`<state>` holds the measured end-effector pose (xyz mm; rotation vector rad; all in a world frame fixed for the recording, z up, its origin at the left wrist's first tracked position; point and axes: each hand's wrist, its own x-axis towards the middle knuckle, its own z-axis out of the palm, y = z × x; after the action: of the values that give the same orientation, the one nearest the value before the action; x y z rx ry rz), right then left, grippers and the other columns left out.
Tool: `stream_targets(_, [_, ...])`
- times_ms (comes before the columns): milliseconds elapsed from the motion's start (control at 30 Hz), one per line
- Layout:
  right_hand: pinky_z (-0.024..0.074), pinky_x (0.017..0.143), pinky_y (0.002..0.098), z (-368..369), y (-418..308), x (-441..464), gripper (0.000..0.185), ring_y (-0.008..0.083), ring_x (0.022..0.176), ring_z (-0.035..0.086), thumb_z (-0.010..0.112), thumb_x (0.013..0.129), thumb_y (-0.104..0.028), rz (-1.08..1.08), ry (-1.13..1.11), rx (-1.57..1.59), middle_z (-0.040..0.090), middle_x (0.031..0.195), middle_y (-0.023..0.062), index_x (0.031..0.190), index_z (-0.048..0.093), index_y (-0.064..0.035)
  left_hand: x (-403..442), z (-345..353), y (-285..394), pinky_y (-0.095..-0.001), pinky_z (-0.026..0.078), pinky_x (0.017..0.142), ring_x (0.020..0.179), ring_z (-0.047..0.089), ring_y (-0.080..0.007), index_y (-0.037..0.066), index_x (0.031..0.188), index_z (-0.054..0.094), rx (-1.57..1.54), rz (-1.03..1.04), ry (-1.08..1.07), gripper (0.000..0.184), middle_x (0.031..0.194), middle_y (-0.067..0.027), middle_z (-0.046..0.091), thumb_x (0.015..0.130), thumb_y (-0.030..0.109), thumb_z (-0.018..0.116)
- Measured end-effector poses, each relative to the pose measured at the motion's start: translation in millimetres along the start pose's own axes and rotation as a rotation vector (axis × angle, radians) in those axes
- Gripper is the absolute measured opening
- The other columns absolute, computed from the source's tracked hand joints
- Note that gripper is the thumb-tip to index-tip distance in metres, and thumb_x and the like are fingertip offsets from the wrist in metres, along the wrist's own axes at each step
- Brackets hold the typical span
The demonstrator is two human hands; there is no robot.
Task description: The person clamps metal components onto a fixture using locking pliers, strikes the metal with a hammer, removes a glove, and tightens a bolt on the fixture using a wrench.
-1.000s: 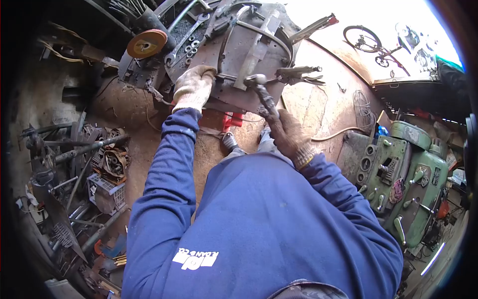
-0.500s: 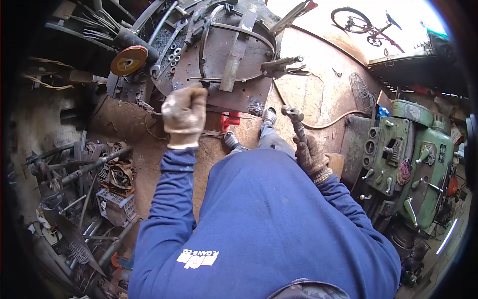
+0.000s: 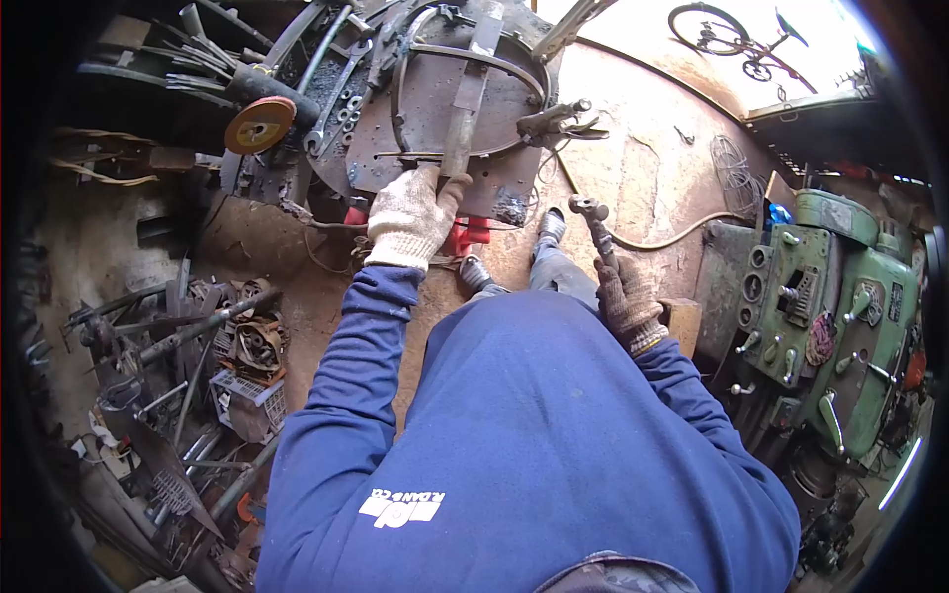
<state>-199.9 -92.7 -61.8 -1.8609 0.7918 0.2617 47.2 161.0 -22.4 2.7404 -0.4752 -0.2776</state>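
My left hand [image 3: 413, 215], in a pale work glove, is at the near edge of the metal worktable [image 3: 504, 188]. Its fingers and thumb close around the near end of a flat metal bar [image 3: 465, 117], which lies across a curved metal ring [image 3: 399, 94] on the tabletop. The glove hides the bar's tip. Off to the right, my gloved right hand [image 3: 630, 301] grips a hammer [image 3: 600, 229] by its handle, head upward, apart from the table.
A grinding disc [image 3: 260, 126], a large wrench [image 3: 338, 94] and several nuts [image 3: 348, 117] are at the table's left. A clamp [image 3: 559, 123] sits on its right edge. Scrap metal [image 3: 148, 376] piles up at left. A green machine [image 3: 850, 296] stands at right; a hose [image 3: 662, 240] crosses the floor.
My left hand has moved forward and right, from a raised curled pose onto the bar's near end. The right hand still holds the hammer. The whole view has shifted slightly.
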Motion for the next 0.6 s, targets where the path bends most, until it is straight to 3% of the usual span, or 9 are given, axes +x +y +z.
stream_targets(67, [0.0509, 0.068, 0.0360, -2, 3, 6, 0.041, 0.0161, 0.073, 0.061, 0.054, 0.105, -0.040, -0.043, -0.023, -0.039, 0.064, 0.083, 0.0067, 0.121, 0.060, -0.0034, -4, -3, -11, -0.0491, 0.055, 0.083, 0.093, 0.070, -0.0389, 0.010, 0.104, 0.074, -0.138, 0.056, 0.008, 0.044, 0.096, -0.0165, 0.074, 0.096, 0.052, 0.062])
stream_targets(133, [0.0458, 0.056, 0.0348, -3, -6, 11, 0.032, 0.0161, 0.059, 0.057, 0.058, 0.102, -0.035, -0.108, 0.042, 0.002, 0.060, 0.070, 0.0036, 0.105, 0.067, -0.0048, -8, 0, -27, -0.0454, 0.055, 0.087, 0.096, 0.070, -0.0376, 0.009, 0.104, 0.075, -0.301, 0.006, 0.202, 0.029, 0.099, -0.0173, 0.073, 0.094, 0.037, 0.069])
stream_targets(200, [0.0464, 0.056, 0.0350, -9, -5, 20, 0.031, 0.0164, 0.058, 0.058, 0.059, 0.102, -0.034, -0.110, 0.018, -0.053, 0.060, 0.068, 0.0041, 0.103, 0.067, -0.0044, -4, -1, -42, -0.0447, 0.056, 0.086, 0.095, 0.070, -0.0372, 0.009, 0.107, 0.074, -0.235, -0.040, 0.375, 0.028, 0.103, -0.0180, 0.073, 0.095, 0.034, 0.069])
stream_targets(267, [0.0475, 0.057, 0.0353, -16, 8, 38, 0.031, 0.0170, 0.057, 0.058, 0.059, 0.102, -0.033, -0.140, -0.039, -0.032, 0.061, 0.069, 0.0059, 0.108, 0.067, -0.0041, 5, -7, -48, -0.0457, 0.054, 0.089, 0.099, 0.069, -0.0369, 0.009, 0.111, 0.073, -0.224, -0.083, 0.396, 0.028, 0.107, -0.0179, 0.072, 0.095, 0.032, 0.067])
stream_targets(333, [0.0487, 0.060, 0.0363, -30, -6, 48, 0.032, 0.0184, 0.061, 0.059, 0.058, 0.103, -0.032, -0.142, -0.114, -0.083, 0.062, 0.073, 0.0084, 0.114, 0.066, -0.0037, 15, -15, -46, -0.0464, 0.052, 0.094, 0.103, 0.068, -0.0365, 0.010, 0.116, 0.071, -0.024, 0.072, 0.382, 0.030, 0.109, -0.0173, 0.071, 0.096, 0.032, 0.066])
stream_targets(467, [0.0498, 0.066, 0.0384, -55, -24, 75, 0.035, 0.0208, 0.071, 0.061, 0.055, 0.104, -0.033, -0.176, -0.291, -0.205, 0.063, 0.082, 0.0108, 0.118, 0.064, -0.0030, 36, -15, -46, -0.0456, 0.052, 0.097, 0.111, 0.066, -0.0367, 0.013, 0.121, 0.071, -0.083, -0.234, 0.346, 0.032, 0.116, -0.0169, 0.071, 0.096, 0.032, 0.066])
stream_targets(533, [0.0497, 0.066, 0.0391, -61, -32, 86, 0.035, 0.0220, 0.069, 0.061, 0.055, 0.104, -0.034, -0.240, -0.360, -0.300, 0.063, 0.081, 0.0115, 0.118, 0.063, -0.0031, 41, -16, -52, -0.0416, 0.053, 0.095, 0.104, 0.069, -0.0317, 0.012, 0.120, 0.072, -0.013, -0.230, 0.354, 0.032, 0.109, -0.0155, 0.073, 0.095, 0.033, 0.069])
stream_targets(567, [0.0513, 0.074, 0.0481, -63, -38, 89, 0.036, 0.0412, 0.083, 0.068, 0.056, 0.101, -0.037, -0.238, -0.356, -0.354, 0.068, 0.088, 0.0230, 0.115, 0.064, -0.0046, 42, -17, -56, -0.0387, 0.052, 0.094, 0.100, 0.069, -0.0275, 0.009, 0.119, 0.072, -0.200, -0.312, 0.207, 0.033, 0.105, -0.0135, 0.074, 0.096, 0.032, 0.069])
stream_targets(600, [0.0513, 0.074, 0.0481, -63, -36, 91, 0.036, 0.0412, 0.083, 0.068, 0.056, 0.101, -0.037, -0.238, -0.367, -0.353, 0.068, 0.088, 0.0230, 0.115, 0.064, -0.0046, 42, -21, -55, -0.0359, 0.052, 0.092, 0.097, 0.069, -0.0233, 0.007, 0.119, 0.072, -0.388, -0.390, 0.059, 0.033, 0.101, -0.0115, 0.075, 0.097, 0.032, 0.069])
